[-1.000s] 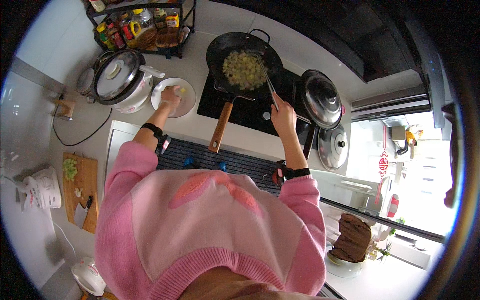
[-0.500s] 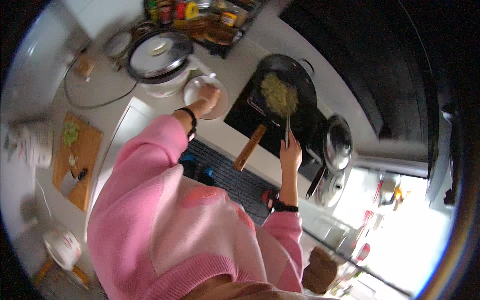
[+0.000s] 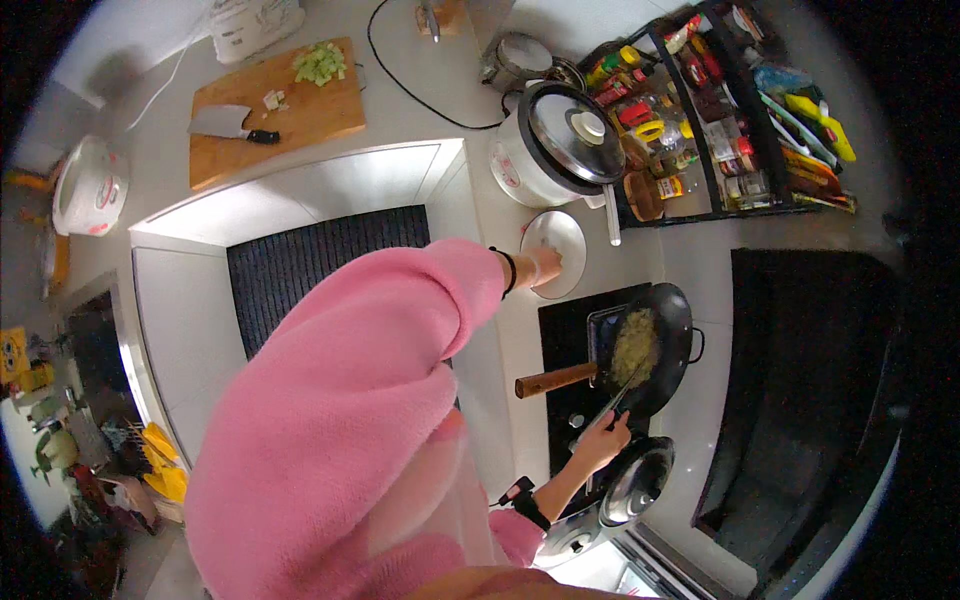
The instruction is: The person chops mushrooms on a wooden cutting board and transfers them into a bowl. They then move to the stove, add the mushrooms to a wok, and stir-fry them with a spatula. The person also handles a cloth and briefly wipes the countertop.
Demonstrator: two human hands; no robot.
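My left hand [image 3: 545, 264] reaches over the near edge of a white bowl [image 3: 569, 236] on the counter. Its fingers are curled together inside the bowl, and what they grip is hidden. Beyond the cooktop's front edge, my right hand [image 3: 604, 441] closes around the handle of a long, thin metal utensil [image 3: 615, 402]. The utensil's far end rests in pale yellow-green shredded food [image 3: 635, 345]. That food lies in a black wok [image 3: 672, 345] with a wooden handle [image 3: 556, 381], set on the black cooktop [image 3: 566, 335].
A white cooker [image 3: 517, 160] with a lidded pan on top stands beside the bowl. Bottles fill a black rack [image 3: 650, 130]. Near the wok is a pan with a glass lid [image 3: 640, 480]. A cutting board [image 3: 320, 120] holds a cleaver [image 3: 222, 122] and chopped green pieces [image 3: 320, 63].
The view has swung round, with the counter, board and rack shifting across it. My left hand stays at the bowl, and my right hand keeps hold of the utensil in the wok.
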